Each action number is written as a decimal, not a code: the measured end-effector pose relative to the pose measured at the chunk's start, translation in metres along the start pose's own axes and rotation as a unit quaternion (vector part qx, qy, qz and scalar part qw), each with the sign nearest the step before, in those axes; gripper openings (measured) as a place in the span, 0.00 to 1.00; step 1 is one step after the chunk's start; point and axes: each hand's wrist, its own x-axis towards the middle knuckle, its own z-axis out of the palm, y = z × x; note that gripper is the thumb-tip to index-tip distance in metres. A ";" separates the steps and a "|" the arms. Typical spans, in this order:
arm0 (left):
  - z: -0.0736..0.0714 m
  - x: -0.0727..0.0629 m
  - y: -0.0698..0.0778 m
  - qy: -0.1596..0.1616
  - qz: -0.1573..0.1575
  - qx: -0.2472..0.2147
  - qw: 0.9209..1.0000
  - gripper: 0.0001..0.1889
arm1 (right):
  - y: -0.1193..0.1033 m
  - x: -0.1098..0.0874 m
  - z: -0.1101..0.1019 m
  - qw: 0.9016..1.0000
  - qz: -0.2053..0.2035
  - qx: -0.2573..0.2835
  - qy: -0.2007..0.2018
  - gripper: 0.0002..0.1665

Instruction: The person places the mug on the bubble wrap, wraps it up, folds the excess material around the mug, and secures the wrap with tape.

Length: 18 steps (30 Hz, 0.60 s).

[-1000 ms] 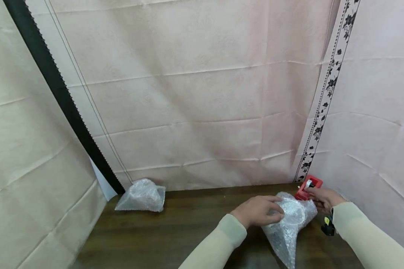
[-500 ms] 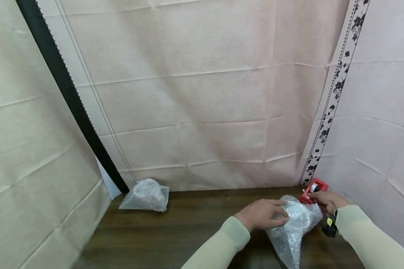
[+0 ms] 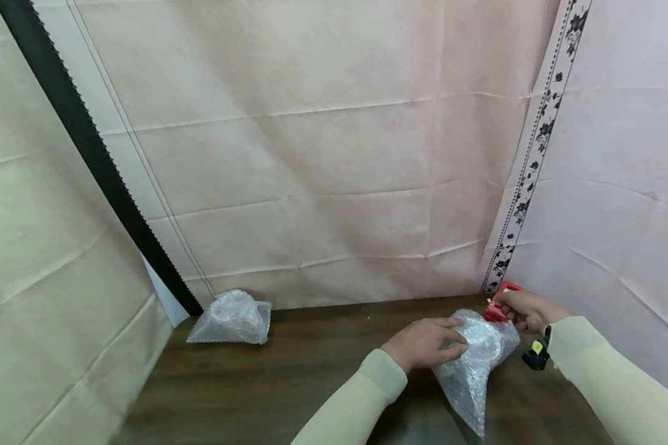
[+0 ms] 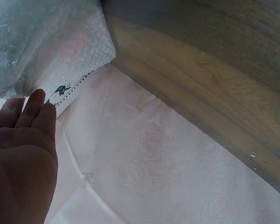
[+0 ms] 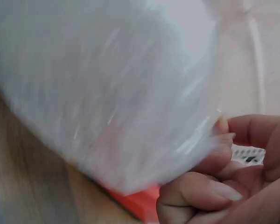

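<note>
A bundle in bubble wrap [image 3: 473,352], its tail narrowing toward me, lies at the right of the table. My left hand [image 3: 425,343] rests its fingers on the bundle's left side. The left wrist view shows those fingertips against the wrap [image 4: 51,42]. At the bundle's far right corner, my right hand [image 3: 529,308] grips a small red plastic thing that looks like a tape dispenser [image 3: 495,312]. In the right wrist view its red body [image 5: 140,200] is mostly hidden behind the bubble wrap [image 5: 107,93], and the fingers [image 5: 191,191] are curled.
A second bubble-wrapped bundle [image 3: 234,317] sits at the back left of the brown wooden table [image 3: 323,364]. Pale cloth hangs behind [image 3: 312,154] and along both sides. Below the right wrist is a black item with a yellow mark [image 3: 536,355].
My right hand has tipped the red tape dispenser, whose hollow inside showed before. The left hand stays at the bundle, its fingers settled lower. The head view has shifted slightly.
</note>
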 end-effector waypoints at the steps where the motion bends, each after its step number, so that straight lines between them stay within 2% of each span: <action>1: -0.001 0.000 -0.001 0.001 -0.002 -0.003 1.000 0.21 | -0.005 -0.003 0.003 1.000 -0.009 -0.005 -0.004 0.28; 5: -0.006 -0.002 -0.001 -0.001 -0.008 -0.019 1.000 0.21 | -0.020 -0.021 0.017 0.999 -0.027 -0.022 -0.010 0.25; 10: -0.009 -0.004 -0.001 -0.002 -0.012 -0.014 1.000 0.22 | -0.026 -0.049 0.041 0.998 -0.050 -0.038 -0.006 0.24; 14: -0.009 -0.005 -0.001 0.000 -0.020 -0.020 1.000 0.22 | -0.019 -0.065 0.062 0.997 -0.074 -0.028 0.003 0.21; 18: -0.005 -0.004 0.002 -0.013 -0.019 -0.047 0.999 0.23 | 0.002 -0.078 0.076 0.997 -0.074 -0.001 0.008 0.17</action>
